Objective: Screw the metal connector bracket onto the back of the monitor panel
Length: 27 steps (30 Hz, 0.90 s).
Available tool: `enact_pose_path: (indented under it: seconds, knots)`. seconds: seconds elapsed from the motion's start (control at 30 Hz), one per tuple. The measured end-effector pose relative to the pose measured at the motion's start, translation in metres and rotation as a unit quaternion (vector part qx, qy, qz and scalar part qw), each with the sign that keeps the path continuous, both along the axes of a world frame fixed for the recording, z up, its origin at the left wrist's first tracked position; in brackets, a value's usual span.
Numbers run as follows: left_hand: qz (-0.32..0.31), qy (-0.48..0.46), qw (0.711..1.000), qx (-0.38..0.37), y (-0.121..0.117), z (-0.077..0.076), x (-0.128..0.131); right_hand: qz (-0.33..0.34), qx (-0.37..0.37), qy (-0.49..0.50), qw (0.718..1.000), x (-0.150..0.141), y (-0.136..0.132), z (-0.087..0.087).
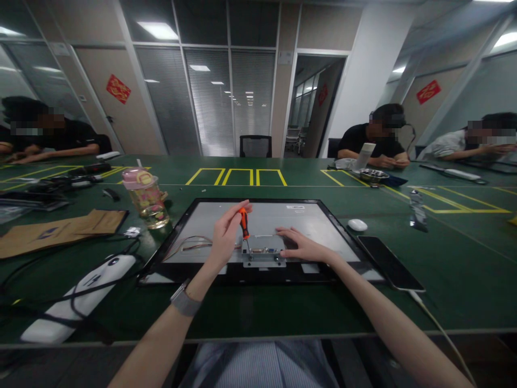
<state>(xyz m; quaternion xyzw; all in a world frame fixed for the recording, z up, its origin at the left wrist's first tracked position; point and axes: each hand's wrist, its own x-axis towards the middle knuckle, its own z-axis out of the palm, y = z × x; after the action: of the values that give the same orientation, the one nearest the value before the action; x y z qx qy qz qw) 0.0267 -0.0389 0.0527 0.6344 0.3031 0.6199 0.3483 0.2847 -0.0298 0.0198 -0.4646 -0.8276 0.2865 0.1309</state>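
A display panel (323, 223) with a black frame lies back side up in front of me. Near its front edge sits a metal bracket (264, 263) with a row of connector ports. My left hand (228, 231) is closed around an orange and black screwdriver (244, 223), which stands nearly upright with its tip down at the bracket's left side. Beside the bracket's right end my right hand (305, 245) rests on the panel, fingers stretched out and touching near the ports. Thin wires (188, 243) lie on the panel at the left.
Left of the panel stand a pink-lidded bottle (145, 196), a brown paper bag (60, 231) and a white power strip (84, 296) with black cables. To the right lie a phone (390, 263) on a cable and a white earbud case (357, 224). Several people sit across the green table (242, 310).
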Motion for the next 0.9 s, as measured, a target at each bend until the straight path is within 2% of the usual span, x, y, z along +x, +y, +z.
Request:
enact_pose_path:
  seconds: [0.23,0.33,0.43,0.63,0.8,0.9]
  knots:
    - [0.099,0.024,0.992,0.080,0.001,-0.001,0.003,0.026,0.034,0.015,0.999,0.004,0.007,-0.012]
    - [0.125,0.016,0.989,0.079,0.001,0.001,0.002,0.026,0.037,0.017,0.999,0.004,0.006,-0.011]
    - [0.111,0.018,0.992,0.059,0.001,0.001,0.000,0.023,0.032,0.011,0.999,0.003,0.004,-0.007]
    - [0.010,-0.015,1.000,0.014,0.001,-0.002,-0.001,0.027,0.034,0.012,0.999,0.003,0.004,-0.006]
    - [0.051,0.010,0.998,0.038,-0.001,0.001,0.001,0.023,0.030,0.015,0.999,0.004,0.005,-0.009]
    - [0.048,0.020,0.998,0.030,0.000,0.001,0.000,0.020,0.029,0.015,0.999,0.003,0.005,-0.008]
